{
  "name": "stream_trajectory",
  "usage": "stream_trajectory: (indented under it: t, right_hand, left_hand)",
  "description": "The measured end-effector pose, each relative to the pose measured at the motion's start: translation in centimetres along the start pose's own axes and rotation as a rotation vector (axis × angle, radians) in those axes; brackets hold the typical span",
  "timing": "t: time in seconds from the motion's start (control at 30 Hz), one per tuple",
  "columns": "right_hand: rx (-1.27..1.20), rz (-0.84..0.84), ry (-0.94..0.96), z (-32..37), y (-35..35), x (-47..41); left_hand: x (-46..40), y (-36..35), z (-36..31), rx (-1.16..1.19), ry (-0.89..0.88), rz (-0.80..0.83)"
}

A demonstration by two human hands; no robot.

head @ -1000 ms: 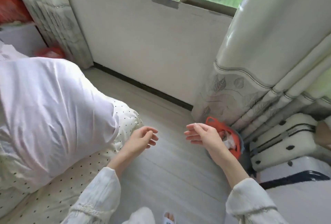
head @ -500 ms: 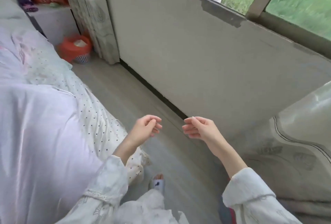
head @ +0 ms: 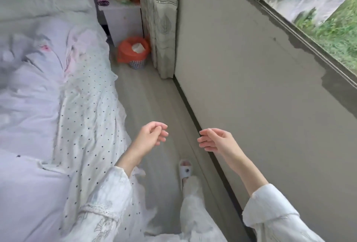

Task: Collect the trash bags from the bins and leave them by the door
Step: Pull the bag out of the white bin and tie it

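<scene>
Down by the floor, a foot in a white slipper (head: 185, 170) stands between the bed (head: 58, 106) and the wall. Just above it, left hand (head: 149, 137) and right hand (head: 216, 141) both hang in the air, fingers loosely curled, holding nothing. Way ahead, the bin (head: 137, 64) with its orange trash bag (head: 127, 50) sits beside the curtain (head: 160, 29), below a white nightstand (head: 123, 19).

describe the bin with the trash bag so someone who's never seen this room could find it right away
Follow the strip of floor between the bed and the window wall to its far end. There, between the white nightstand and the leaf-print curtain, stands a small white mesh bin. Its orange-red trash bag, with white paper inside, sets it apart.
</scene>
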State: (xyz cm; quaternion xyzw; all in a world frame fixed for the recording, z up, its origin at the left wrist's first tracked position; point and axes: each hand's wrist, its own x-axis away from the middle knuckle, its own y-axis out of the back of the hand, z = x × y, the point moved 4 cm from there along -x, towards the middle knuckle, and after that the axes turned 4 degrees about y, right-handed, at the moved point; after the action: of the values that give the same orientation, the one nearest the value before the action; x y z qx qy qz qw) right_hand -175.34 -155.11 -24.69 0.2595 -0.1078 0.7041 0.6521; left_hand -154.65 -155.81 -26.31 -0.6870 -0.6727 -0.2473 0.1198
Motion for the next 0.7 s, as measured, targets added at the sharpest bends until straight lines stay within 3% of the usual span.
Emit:
stream_trajectory:
  t: [0.1, 0.3, 0.47, 0.7]
  right_hand:
    - [0.053, 0.103, -0.004, 4.1, 0.4, -7.4]
    - [0.134, 0.233, 0.003, 12.7, 0.5, -20.5]
    - [0.197, 0.366, 0.004, 18.7, -3.3, -29.6]
    - [0.234, 0.415, 0.029, 27.0, -9.6, -44.5]
  left_hand:
    - [-6.2, 0.7, -3.6, 0.067, 0.031, -0.113]
    - [-15.1, 2.7, -10.8, 0.041, 0.061, -0.133]
    - [-21.9, 8.1, -13.3, 0.079, 0.109, -0.283]
    - [-36.0, 16.2, -17.8, 0.105, 0.112, -0.336]
